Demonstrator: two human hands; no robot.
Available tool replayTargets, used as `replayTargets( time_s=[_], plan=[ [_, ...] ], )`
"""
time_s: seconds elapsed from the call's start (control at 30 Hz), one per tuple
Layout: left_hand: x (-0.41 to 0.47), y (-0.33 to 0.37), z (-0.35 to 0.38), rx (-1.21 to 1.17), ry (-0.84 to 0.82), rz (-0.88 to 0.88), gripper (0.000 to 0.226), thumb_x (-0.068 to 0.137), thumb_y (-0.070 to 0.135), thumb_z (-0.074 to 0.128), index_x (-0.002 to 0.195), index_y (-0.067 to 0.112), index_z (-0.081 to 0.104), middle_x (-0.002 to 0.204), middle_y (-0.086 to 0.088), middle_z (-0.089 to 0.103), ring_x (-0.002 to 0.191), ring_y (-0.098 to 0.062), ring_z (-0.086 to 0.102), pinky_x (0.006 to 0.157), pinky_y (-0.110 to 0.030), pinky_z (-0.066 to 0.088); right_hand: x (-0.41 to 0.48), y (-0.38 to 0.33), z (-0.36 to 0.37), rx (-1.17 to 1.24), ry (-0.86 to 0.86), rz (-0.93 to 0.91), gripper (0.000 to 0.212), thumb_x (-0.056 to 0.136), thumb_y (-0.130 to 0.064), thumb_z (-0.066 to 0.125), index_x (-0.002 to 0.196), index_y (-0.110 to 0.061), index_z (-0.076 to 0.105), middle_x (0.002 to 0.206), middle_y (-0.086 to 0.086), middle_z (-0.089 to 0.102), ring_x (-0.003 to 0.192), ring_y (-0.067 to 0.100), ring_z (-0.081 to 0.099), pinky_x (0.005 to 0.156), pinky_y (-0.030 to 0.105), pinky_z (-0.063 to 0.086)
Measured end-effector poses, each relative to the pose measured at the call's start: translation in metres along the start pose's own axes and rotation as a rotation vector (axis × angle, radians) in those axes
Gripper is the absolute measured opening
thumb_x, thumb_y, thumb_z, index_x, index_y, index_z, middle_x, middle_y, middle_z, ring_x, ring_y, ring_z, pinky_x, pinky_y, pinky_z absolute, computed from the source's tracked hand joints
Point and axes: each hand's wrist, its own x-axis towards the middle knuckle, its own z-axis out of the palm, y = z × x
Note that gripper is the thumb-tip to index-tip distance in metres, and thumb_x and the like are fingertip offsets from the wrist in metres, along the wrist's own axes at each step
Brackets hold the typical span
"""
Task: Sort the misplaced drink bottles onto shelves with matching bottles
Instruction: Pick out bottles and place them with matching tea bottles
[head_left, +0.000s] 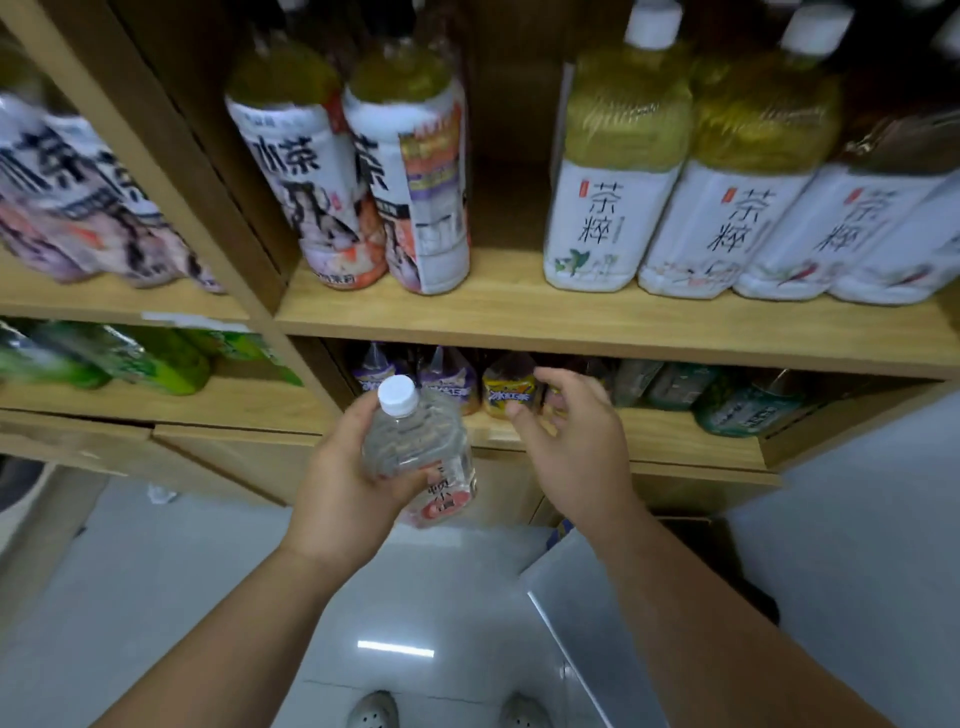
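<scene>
1. Clear plastic bottle (415, 441) lies in the left hand (343, 483), whose fingers (413, 475) curl round its body; it hangs tilted, in front of the lower shelf (675, 441), resting on nothing.
2. Right hand (571, 447): fingers (548, 376) spread, holding nothing, close to a yellow bottle (506, 392) on that shelf, probably to clear or check a slot.
3. Bottle: white cap, colourless contents, pale label with a red patch.
4. It matches none of the tea bottles (597, 208) above; likely misplaced stock in transit.

Left hand (343, 488) holds bottle (415, 447) before lower shelf (649, 441), right hand (576, 441) beside
</scene>
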Motion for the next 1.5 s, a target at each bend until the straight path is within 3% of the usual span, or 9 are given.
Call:
replayTargets(
  time_s=[0.17,0.43,0.53,0.73,1.0,1.1,1.23,1.37,1.5],
  plan=[
    [-0.019,0.044,-0.044,-0.014,0.053,0.018,0.083,0.069,0.002,0.091,0.130,0.043,0.053,0.115,0.023,0.065,0.100,0.023,0.058,0.076,0.001,0.045,0.008,-0.092,-0.018,0.136,-0.036,-0.091,0.048,0.090,-0.036,0.076,0.134,-0.023,0.061,0.121,-0.012,0.054,0.114,0.009,0.059,0.100,0.039,0.055],
    [0.004,0.077,-0.106,-0.001,0.070,0.076,0.089,0.066,0.010,0.095,0.141,0.034,0.054,0.128,0.013,0.064,0.116,0.006,0.059,0.095,-0.024,0.053,0.079,-0.174,-0.005,0.089,-0.046,-0.046,0.108,0.072,-0.051,0.089,0.157,-0.029,0.027,0.158,-0.001,0.041,0.141,0.018,0.041,0.112,0.037,0.039],
    [0.020,0.082,-0.128,-0.009,0.023,0.112,0.085,0.066,0.009,0.094,0.136,0.036,0.055,0.124,0.018,0.065,0.110,0.015,0.058,0.085,-0.011,0.053,0.093,-0.187,0.011,0.076,-0.017,-0.024,0.101,0.065,-0.049,0.093,0.146,-0.025,0.037,0.142,-0.002,0.054,0.130,0.017,0.051,0.103,0.034,0.046],
    [0.052,0.091,-0.158,-0.002,-0.100,0.181,0.085,0.067,0.008,0.093,0.122,0.057,0.051,0.113,0.040,0.063,0.107,0.018,0.059,0.082,-0.009,0.053,0.108,-0.207,0.022,0.115,0.137,-0.036,0.103,0.066,-0.029,0.097,0.150,-0.027,0.039,0.121,-0.011,0.065,0.110,0.006,0.058,0.088,0.018,0.045],
    [0.072,0.103,-0.148,-0.029,-0.120,0.248,0.086,0.065,0.007,0.094,0.122,0.056,0.053,0.117,0.032,0.066,0.113,0.011,0.062,0.097,-0.026,0.056,0.082,-0.185,-0.004,0.106,0.164,-0.036,0.080,0.062,-0.033,0.098,0.126,-0.031,0.051,0.111,-0.017,0.069,0.104,0.004,0.066,0.095,0.035,0.057],
    [0.081,0.109,-0.131,-0.002,-0.120,0.254,0.087,0.066,0.016,0.096,0.136,0.046,0.054,0.131,0.018,0.065,0.122,-0.005,0.062,0.102,-0.041,0.055,0.062,-0.166,-0.031,0.114,0.175,-0.032,0.085,0.064,-0.029,0.098,0.129,-0.042,0.045,0.111,-0.028,0.063,0.106,-0.009,0.061,0.096,0.025,0.055],
    [0.095,0.128,-0.100,0.040,-0.135,0.259,0.091,0.069,0.019,0.094,0.143,0.041,0.048,0.133,0.014,0.064,0.124,-0.009,0.061,0.106,-0.042,0.052,0.051,-0.147,-0.066,0.098,0.176,-0.064,0.092,0.066,-0.029,0.096,0.141,-0.039,0.044,0.122,-0.025,0.063,0.113,-0.006,0.060,0.097,0.023,0.052],
    [0.117,0.146,-0.074,0.155,-0.126,0.288,0.090,0.073,0.025,0.092,0.149,0.033,0.044,0.141,0.012,0.057,0.123,-0.015,0.061,0.110,-0.041,0.048,0.054,-0.134,-0.085,0.072,0.130,-0.104,0.092,0.069,-0.028,0.095,0.145,-0.036,0.042,0.117,-0.036,0.054,0.104,-0.028,0.050,0.084,-0.002,0.041],
    [0.130,0.159,-0.063,0.381,-0.037,0.294,0.085,0.076,0.033,0.089,0.149,0.020,0.046,0.133,-0.004,0.055,0.105,-0.028,0.066,0.100,-0.045,0.053,0.056,-0.130,-0.086,0.067,0.094,-0.134,0.095,0.071,-0.030,0.094,0.148,-0.035,0.039,0.125,-0.024,0.058,0.113,-0.009,0.057,0.098,0.017,0.047]
  ],
)
